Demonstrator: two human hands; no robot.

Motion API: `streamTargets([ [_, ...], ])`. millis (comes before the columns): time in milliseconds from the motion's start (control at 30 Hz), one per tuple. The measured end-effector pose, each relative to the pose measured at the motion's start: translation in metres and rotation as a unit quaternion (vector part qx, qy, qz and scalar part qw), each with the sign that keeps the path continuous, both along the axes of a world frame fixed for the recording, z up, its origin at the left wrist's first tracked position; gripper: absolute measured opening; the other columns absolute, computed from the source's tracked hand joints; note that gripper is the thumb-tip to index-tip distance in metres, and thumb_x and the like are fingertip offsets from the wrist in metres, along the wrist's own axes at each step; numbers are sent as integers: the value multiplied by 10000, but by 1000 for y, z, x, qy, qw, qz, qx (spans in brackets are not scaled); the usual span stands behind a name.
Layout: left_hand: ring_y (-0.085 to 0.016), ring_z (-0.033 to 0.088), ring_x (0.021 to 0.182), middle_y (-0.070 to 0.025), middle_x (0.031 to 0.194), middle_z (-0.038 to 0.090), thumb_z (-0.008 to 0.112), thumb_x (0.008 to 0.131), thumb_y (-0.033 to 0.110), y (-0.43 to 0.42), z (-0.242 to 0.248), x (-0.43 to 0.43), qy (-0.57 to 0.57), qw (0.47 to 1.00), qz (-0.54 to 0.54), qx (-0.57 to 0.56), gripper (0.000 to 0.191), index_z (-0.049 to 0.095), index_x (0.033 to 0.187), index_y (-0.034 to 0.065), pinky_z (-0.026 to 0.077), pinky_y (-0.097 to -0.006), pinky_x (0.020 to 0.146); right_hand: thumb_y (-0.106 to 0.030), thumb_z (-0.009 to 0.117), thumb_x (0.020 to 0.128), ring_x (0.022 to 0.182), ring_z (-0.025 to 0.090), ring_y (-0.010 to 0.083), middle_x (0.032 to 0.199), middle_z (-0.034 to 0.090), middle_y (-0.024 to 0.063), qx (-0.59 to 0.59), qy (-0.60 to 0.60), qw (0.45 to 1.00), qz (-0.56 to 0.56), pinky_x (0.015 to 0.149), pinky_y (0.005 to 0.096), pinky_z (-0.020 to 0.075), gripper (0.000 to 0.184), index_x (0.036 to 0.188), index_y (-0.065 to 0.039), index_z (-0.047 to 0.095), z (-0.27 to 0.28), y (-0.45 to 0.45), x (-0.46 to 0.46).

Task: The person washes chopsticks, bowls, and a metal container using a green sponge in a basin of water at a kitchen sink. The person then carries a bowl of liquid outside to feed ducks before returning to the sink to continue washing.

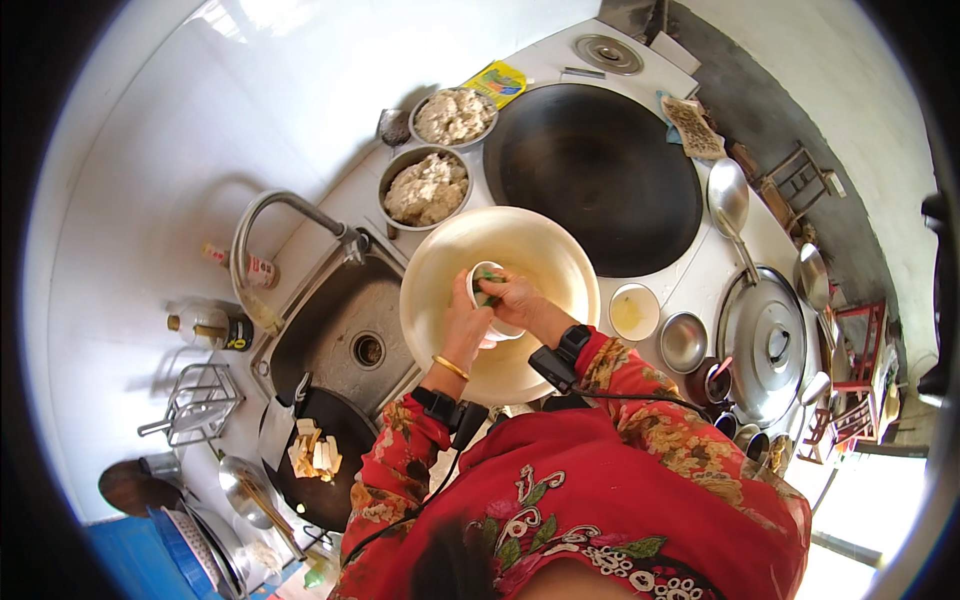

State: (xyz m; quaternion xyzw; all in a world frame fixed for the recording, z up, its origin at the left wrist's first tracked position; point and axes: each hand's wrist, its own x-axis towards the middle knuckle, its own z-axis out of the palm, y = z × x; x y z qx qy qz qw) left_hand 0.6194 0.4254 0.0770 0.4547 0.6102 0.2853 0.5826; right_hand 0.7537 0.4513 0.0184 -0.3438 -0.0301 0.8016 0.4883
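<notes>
Both my hands are over a large cream-coloured basin (435, 300), close to the sink's right edge. My left hand (466, 319) grips a small white bowl (474, 285), which is tilted on its side. In my right hand (517, 296) is a green scouring pad or cloth (489, 281), pressed inside the bowl's mouth; my fingers partly cover it. Another white rounded thing (506, 330) shows just below my hands, and I cannot tell whether it is a second bowl. Right of the basin stands a white bowl with yellowish liquid (634, 312).
A large black wok (592, 180) is set into the counter. Two metal bowls of pale dough-like food (426, 189) stand at its left. A steel sink with a faucet (292, 196) lies left. At right are a metal bowl (683, 342), a ladle (727, 196) and a pot lid (763, 345).
</notes>
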Motion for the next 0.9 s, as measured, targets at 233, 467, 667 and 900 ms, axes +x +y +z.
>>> streamTargets([
  [233,-475,549,1118,-307,1195,560,528,765,-14,9,6,-7,141,982,-94,87,810,333,1518,211,479,-458,956,41,686,752,942,655,217,945,675,78,344,-421,755,366,811,371,527,345,1094,-1,671,13,-2,4],
  [467,-475,475,1124,-307,1171,502,586,788,7,11,34,8,342,905,-134,214,834,217,1534,59,425,-461,964,-119,730,677,904,657,362,926,695,192,372,-706,393,457,778,443,525,206,857,-23,709,41,-10,19],
  [667,-440,494,1056,-237,1081,518,612,777,4,5,15,2,417,845,-23,333,747,303,1456,-15,445,-467,922,-387,782,732,620,681,254,766,696,144,145,-609,486,610,586,368,568,409,867,-4,733,75,-9,69],
  [900,-434,599,1066,-250,1261,493,466,762,-110,-14,-18,13,-289,944,135,-90,586,408,1341,-44,584,-571,812,-320,758,781,898,686,261,1071,674,148,58,-593,765,244,695,411,603,490,1156,-21,658,58,-2,69],
])
